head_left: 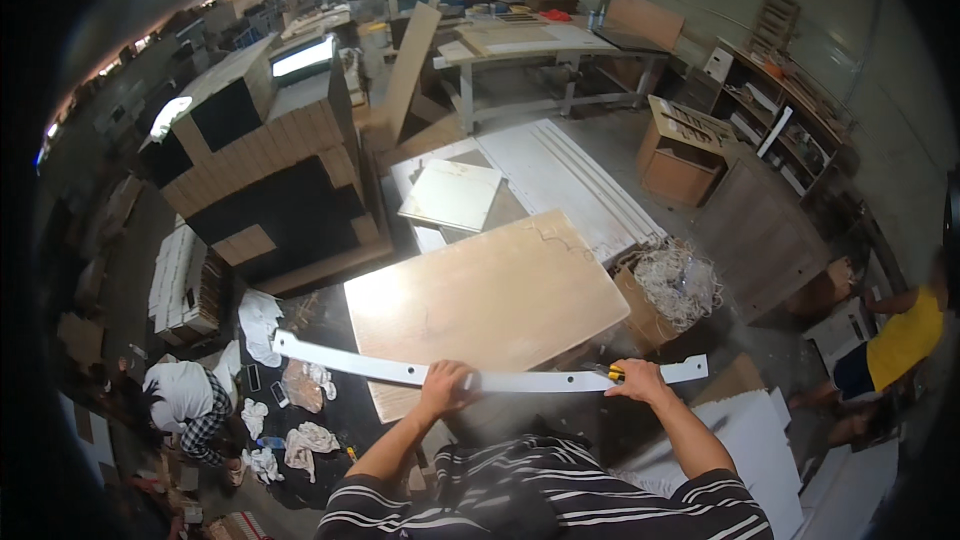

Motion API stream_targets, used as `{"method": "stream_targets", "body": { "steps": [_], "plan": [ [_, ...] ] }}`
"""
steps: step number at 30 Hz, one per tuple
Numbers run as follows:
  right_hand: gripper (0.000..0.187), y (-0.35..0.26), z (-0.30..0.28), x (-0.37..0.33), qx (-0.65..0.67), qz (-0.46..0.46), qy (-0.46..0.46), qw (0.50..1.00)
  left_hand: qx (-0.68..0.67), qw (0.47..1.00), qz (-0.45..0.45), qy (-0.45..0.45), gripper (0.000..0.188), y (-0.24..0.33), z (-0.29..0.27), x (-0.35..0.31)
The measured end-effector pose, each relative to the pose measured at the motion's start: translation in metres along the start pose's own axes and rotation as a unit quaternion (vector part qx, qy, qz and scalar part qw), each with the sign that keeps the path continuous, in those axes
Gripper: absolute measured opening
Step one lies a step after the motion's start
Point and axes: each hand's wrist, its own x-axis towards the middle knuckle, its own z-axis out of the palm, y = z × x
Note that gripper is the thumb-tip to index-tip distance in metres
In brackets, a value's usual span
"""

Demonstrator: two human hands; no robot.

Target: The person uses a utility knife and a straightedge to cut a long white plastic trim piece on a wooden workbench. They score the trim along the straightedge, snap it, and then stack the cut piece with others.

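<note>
In the head view, the person held a long white strip point(520, 381) with both hands, and this strip lay crosswise in front of the body, slightly bent in the picture, with dark holes along its length. The left hand point(445, 387) was closed around the strip near its middle, and the right hand point(638, 380) was closed on it nearer to the right end. In the right hand there was also a small yellow and black tool point(613, 373), whose exact kind could not be told. The left part of the strip passed over the near edge of a large wooden board point(480, 300); whether it touched this board was not clear. Beyond the board lay a pale square panel point(452, 193), and at its right corner stood a carton point(645, 305) filled with tangled strands point(680, 280). To the left of the board, crumpled rags point(312, 445) were lying near two phones point(253, 378). A co-worker in a white top point(185, 390) was bending at the left, and another person in a yellow top point(905, 335) was at the right. Farther back stood a long bench point(530, 38).
</note>
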Motion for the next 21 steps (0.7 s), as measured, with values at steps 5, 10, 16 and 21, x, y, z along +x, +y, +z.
{"method": "stream_targets", "body": {
  "steps": [5,10,16,21],
  "plan": [
    [0.063,-0.018,0.023,-0.059,-0.055,0.015,-0.014,0.998,-0.039,0.997,0.068,-0.024,0.047,-0.009,-0.011,0.021],
    [0.059,-0.056,0.061,-0.156,0.04,0.118,-0.006,0.992,-0.05,0.988,0.142,-0.035,0.037,0.003,0.005,0.051],
    [0.064,-0.146,0.1,-0.259,0.113,0.309,0.015,0.944,-0.141,0.977,0.148,-0.069,0.056,0.077,0.071,0.068],
    [0.065,-0.19,0.125,-0.277,0.164,0.384,0.074,0.905,-0.3,0.925,0.177,-0.151,0.053,0.139,0.085,0.042]
  ]
}}
